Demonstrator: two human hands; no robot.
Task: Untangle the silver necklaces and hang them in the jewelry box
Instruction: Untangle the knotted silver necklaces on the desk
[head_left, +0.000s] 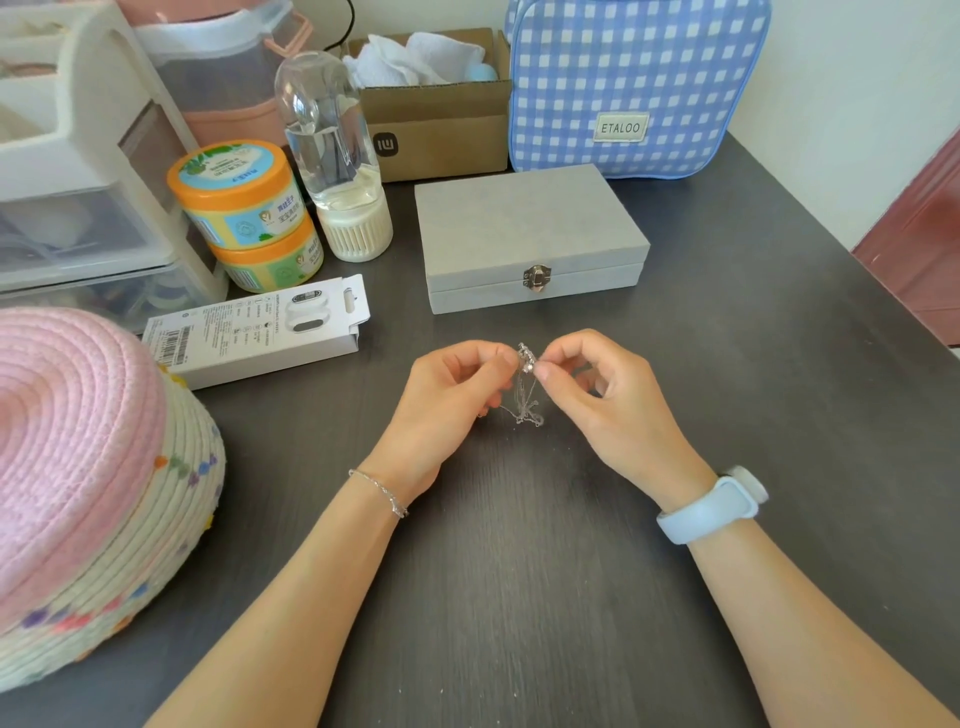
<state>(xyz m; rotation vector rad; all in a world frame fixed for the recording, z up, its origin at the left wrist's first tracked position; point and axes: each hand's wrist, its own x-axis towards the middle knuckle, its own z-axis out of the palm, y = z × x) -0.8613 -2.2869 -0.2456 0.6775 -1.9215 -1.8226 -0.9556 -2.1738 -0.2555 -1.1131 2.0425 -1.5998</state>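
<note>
Now, necklaces (525, 387): thin shiny silver chains, knotted together.
Left hand (452, 395): pinching them.
Right hand (605, 395): pinching them.
Jewelry box (530, 236): soft grey, lid down, at 12 o'clock.
Bag (636, 78): blue checks, says "ETALOO".

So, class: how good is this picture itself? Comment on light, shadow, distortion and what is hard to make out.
Head view: soft, even daylight, with only faint shadows under the hands on the table. Wide-angle distortion bows the edges, stretching the hat and forearms. The necklaces, pinched between the left hand and the right hand, are thin and slightly blurred, so single strands cannot be told apart. The jewelry box is sharp, its lid closed.
</note>
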